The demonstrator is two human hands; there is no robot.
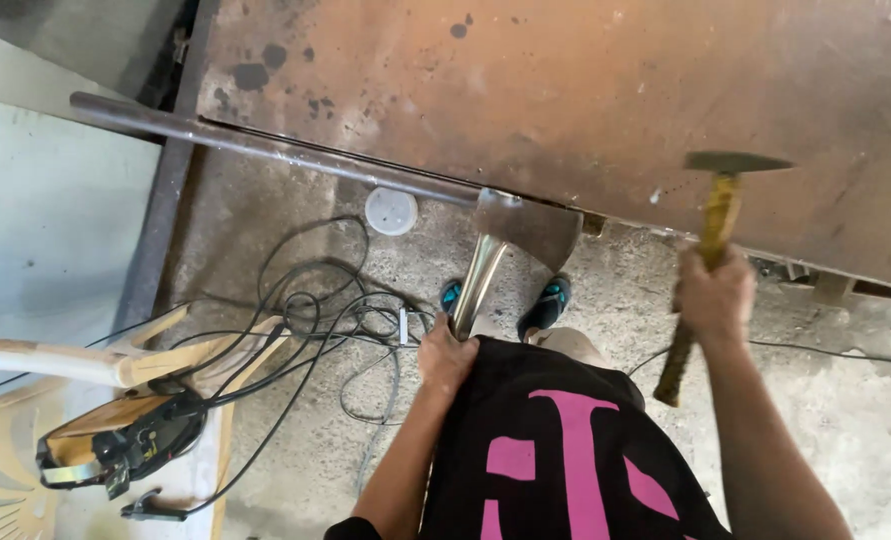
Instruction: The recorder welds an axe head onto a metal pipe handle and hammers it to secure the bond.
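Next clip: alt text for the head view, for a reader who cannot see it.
Seen from above, a person's left hand holds an axe by its metal handle, blade against the edge of a rusty steel plate, while the right hand raises a hammer. Black cables lie tangled on the concrete floor.

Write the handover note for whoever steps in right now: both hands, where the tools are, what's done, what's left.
Left hand: grip closed on the metal handle of the axe, whose blade is set against the edge of the rusty steel plate, beside the round bar.
Right hand: grip closed on the hammer, raised over the plate, head clear of it.
Done: axe placed at the edge.
Left: no strike landed at this moment; hammer is in the air.
Mind the cables on the floor by the feet.
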